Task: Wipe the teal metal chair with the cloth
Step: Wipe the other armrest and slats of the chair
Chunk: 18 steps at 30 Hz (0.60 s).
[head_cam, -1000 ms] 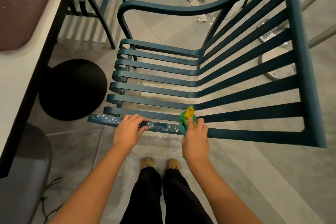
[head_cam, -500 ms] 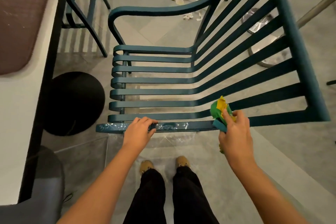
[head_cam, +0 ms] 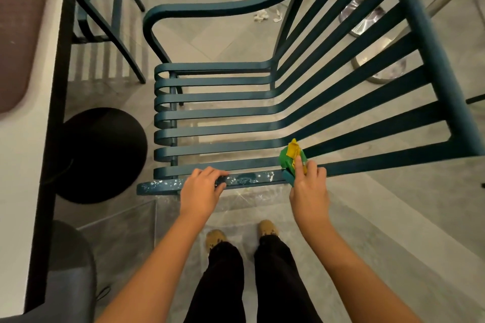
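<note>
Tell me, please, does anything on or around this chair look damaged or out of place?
Yes: the near arm rail is speckled with pale flecks, like chipped paint or grime, between both hands. Crumpled paper scraps also litter the floor beyond the chair.

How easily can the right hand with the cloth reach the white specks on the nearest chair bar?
Probably yes: the right hand presses the green-yellow cloth beside the speckled teal metal bar, nothing between.

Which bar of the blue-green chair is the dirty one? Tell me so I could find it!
Find the teal chair with long slats running from seat to back. Go to the armrest bar nearest the person's feet, gripped by the left hand, with the right hand pressing the green-and-yellow cloth there. Only this bar is speckled with white flecks.
</note>
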Motion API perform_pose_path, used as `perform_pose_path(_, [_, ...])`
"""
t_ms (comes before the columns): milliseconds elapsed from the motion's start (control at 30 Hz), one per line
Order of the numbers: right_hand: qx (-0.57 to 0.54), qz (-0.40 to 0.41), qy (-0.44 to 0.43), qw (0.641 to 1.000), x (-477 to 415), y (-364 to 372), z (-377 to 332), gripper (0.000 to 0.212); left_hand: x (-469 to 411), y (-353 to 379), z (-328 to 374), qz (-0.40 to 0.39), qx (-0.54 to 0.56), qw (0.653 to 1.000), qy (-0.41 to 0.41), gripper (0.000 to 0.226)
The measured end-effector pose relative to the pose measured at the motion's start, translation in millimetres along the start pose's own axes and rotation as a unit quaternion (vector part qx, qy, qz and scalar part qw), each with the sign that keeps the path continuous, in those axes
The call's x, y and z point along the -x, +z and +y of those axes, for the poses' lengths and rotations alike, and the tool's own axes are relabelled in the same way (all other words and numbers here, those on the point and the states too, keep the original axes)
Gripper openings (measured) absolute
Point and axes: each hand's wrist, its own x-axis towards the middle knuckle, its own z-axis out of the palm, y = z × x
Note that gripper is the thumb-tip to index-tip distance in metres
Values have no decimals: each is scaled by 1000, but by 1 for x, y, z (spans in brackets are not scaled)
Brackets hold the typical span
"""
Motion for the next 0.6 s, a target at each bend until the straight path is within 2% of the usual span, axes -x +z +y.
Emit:
perform_pose_path(200, [-46, -34, -22, 998, 4, 15, -36, 79, 0, -6, -9, -24, 32, 999, 6, 42])
perform_pose_path(333, [-114, -108, -66, 985, 5, 5, -42, 62, 8, -17, -31, -10, 19, 1000, -9, 49])
perform_pose_path(433, [-122, -66, -53, 989, 6, -14, -29, 60, 14, -21, -45, -7, 4, 999, -31, 48])
perform_pose_path(600, [-67, 19, 3, 998, 5, -37, 12, 58, 17, -21, -48, -2, 2, 999, -42, 43])
